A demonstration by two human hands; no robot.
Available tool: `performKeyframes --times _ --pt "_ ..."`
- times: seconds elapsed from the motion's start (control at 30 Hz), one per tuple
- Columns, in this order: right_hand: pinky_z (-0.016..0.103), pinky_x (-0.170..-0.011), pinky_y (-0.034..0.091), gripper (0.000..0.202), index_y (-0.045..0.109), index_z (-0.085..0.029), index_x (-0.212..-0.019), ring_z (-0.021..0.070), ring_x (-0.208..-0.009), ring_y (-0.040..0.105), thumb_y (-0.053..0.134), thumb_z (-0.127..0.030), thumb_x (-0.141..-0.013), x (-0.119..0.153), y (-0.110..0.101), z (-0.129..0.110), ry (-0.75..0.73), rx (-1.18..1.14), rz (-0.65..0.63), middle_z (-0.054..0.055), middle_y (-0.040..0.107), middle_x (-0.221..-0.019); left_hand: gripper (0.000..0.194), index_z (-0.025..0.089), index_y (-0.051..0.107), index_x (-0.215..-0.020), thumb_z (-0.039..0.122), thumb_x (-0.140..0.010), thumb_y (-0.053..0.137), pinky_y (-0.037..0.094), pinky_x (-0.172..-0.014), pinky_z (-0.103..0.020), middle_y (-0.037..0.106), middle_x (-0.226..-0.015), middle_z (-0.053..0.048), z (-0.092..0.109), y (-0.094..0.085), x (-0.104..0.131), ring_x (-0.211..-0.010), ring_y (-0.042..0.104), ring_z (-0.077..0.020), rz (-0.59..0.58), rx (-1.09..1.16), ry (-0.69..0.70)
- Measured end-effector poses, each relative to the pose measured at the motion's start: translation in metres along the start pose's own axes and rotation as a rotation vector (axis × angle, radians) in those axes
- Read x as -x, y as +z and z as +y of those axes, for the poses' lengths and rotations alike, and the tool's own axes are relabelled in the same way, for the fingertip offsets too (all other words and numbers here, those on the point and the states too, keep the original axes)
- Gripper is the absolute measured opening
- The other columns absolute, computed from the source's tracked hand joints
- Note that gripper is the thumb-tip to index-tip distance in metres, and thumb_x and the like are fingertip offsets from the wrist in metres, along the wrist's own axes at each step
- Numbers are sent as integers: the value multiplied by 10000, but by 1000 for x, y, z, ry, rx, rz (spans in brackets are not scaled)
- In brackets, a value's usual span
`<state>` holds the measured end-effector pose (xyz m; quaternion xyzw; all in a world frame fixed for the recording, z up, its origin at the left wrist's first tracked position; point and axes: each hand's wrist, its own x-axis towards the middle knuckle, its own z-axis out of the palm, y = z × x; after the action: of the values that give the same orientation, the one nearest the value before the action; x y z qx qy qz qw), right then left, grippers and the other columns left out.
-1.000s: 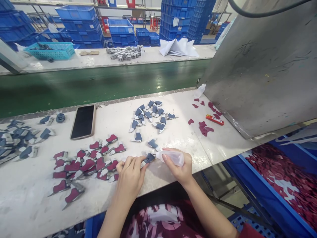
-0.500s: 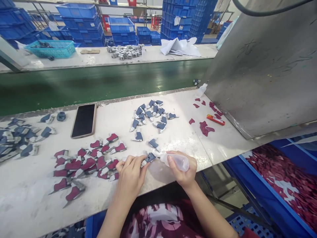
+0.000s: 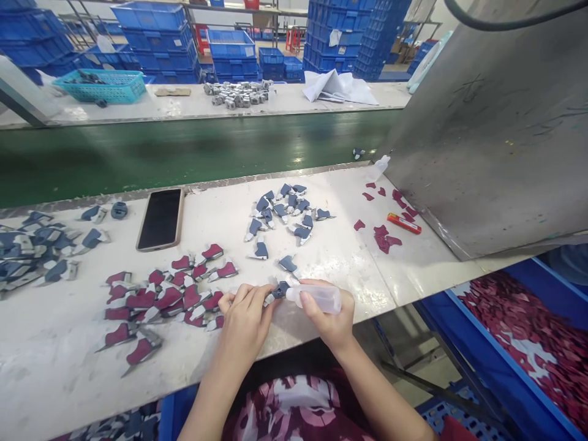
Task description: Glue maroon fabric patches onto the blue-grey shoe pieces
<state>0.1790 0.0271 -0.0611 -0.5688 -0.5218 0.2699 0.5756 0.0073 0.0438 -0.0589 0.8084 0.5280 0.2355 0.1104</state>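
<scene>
Near the table's front edge, my left hand (image 3: 244, 315) pinches a small dark blue-grey part (image 3: 280, 290) between thumb and fingers. My right hand (image 3: 333, 315) is wrapped round a translucent squeeze bottle (image 3: 321, 298), tilted sideways, its tip at the held part. Whether the tip touches the part I cannot tell. One blue-grey part (image 3: 288, 264) lies just beyond my hands, and a cluster of similar parts (image 3: 280, 209) farther back. Left of my left hand lies a pile of maroon-topped parts (image 3: 168, 298).
A phone (image 3: 160, 219) lies on the white table (image 3: 340, 263), with blue-grey parts (image 3: 34, 245) at far left. Right are maroon pieces (image 3: 382, 237), a red tube (image 3: 404, 223), another bottle (image 3: 380, 166), a metal panel (image 3: 496, 135) and a blue bin (image 3: 509, 355). Behind runs a green belt (image 3: 197, 147).
My right hand has moved left, bringing the bottle's tip up to the part in my left hand. The bottle now lies more level. The whole view has shifted slightly.
</scene>
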Motion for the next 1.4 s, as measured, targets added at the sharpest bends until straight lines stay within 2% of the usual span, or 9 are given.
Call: performKeyframes --times 0.4,0.7,0.97,1.1,1.27,1.33,1.4 --pt "307 -583 628 114 768 -165 -831 232 -643 751 694 -246 -798 -4 0 -6 -93 1 -17 84 782 -766 184 224 634 -1049 267 -992 465 281 -811 -403 761 -992 -52 -1 -1 0 -896 644 -227 3 7 6" --pt "329 -641 634 99 756 -186 -805 241 -685 757 664 -214 -828 -4 -10 -6 -123 50 -15 76 780 -786 174 220 628 -1058 258 -988 473 283 -808 -406 762 -994 -56 -3 1 1 -902 639 -229 -5 -13 19" --pt "328 -591 595 73 740 -185 -844 239 -673 740 669 -189 -824 -5 -17 -3 -181 128 27 84 762 -776 185 217 645 -1057 285 -976 493 310 -806 -405 760 -993 -60 -4 1 1 -897 646 -231 -9 -33 35" --pt "324 -587 584 85 738 -182 -845 234 -670 727 686 -241 -814 -2 -20 3 -99 67 48 77 756 -774 179 226 627 -1066 290 -983 482 301 -818 -413 751 -990 -67 -4 -1 0 -908 637 -240 -23 -32 14" --pt "253 -459 497 239 678 -188 -980 153 -519 612 689 -355 -808 -14 -32 8 93 -121 167 3 651 -680 153 236 626 -1054 263 -964 506 292 -826 -425 733 -993 -64 -4 -3 -1 -957 621 -258 -32 -87 55" --pt "259 -519 521 266 636 -197 -967 160 -597 628 718 -366 -780 -25 -40 11 92 -105 206 9 637 -761 164 245 645 -1053 265 -953 516 302 -836 -432 723 -1030 -79 -7 -4 -1 -995 611 -275 -16 -144 69" --pt "301 -662 565 282 593 -207 -935 200 -762 678 752 -348 -749 -37 -48 16 66 -72 210 32 649 -856 203 259 653 -1092 324 -942 531 322 -838 -434 712 -1069 -94 -14 -10 -4 -1008 609 -291 -12 -192 116"
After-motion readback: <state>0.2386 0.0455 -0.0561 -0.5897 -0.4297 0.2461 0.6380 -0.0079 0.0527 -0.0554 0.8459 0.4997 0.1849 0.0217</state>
